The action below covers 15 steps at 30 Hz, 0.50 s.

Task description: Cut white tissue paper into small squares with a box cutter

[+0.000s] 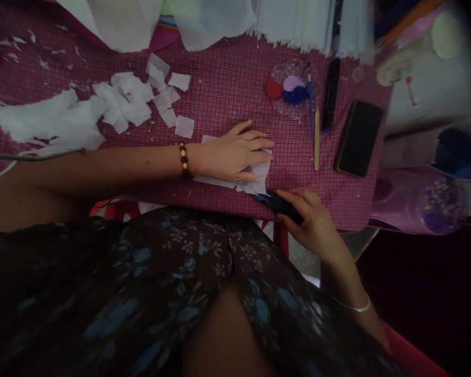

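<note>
My left hand (235,154) lies flat on a thin white sheet of paper (260,170) near the table's front edge, fingers spread, palm down. It covers much of the sheet. My right hand (308,220) is closed around a black, elongated tool with a blue part (277,201). The tool's far end meets the paper's lower right corner, just right of my left thumb. Its exact kind is hard to make out in the dim light. Small white paper squares (184,126) lie scattered beyond my left wrist.
A heap of torn white paper (51,118) lies at the left. Toward the right are a clear palette (292,107) with coloured paint, a blue brush (311,99), a wooden stick (316,146), a black marker (331,94) and a phone (360,139). White sheets (215,23) line the back.
</note>
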Tool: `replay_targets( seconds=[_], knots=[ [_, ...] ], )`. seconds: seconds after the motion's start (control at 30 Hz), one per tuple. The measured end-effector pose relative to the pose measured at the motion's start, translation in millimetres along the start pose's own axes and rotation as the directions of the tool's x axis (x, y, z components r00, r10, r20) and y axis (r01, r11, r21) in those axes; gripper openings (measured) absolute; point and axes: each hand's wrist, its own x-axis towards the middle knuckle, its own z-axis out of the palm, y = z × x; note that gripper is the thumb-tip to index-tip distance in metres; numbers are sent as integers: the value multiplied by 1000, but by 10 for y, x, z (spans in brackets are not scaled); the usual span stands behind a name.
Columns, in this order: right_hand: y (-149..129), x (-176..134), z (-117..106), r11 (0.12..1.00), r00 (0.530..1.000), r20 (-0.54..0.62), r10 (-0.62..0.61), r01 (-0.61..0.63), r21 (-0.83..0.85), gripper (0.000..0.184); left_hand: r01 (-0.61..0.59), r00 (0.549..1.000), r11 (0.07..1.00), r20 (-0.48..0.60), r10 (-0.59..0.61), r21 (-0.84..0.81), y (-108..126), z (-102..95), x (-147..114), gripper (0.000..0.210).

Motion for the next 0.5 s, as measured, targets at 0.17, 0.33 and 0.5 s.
replay_targets(
  seconds=[0.17, 0.33, 0.5],
  knots=[
    [-108, -76, 60, 1000, 999, -44, 13, -14, -16, 52, -14, 1000, 999, 17, 13, 42, -36, 73, 16, 61],
    [-224, -235, 131, 999, 999, -43, 33, -33, -13, 51, -16, 1000, 1000, 7, 16, 10, -39, 85, -11, 61],
    [-247, -344, 176, 999, 997, -63, 38, -38, 6, 52, -2, 1000, 999, 15, 2, -34, -18, 65, -11, 63]
  ],
)
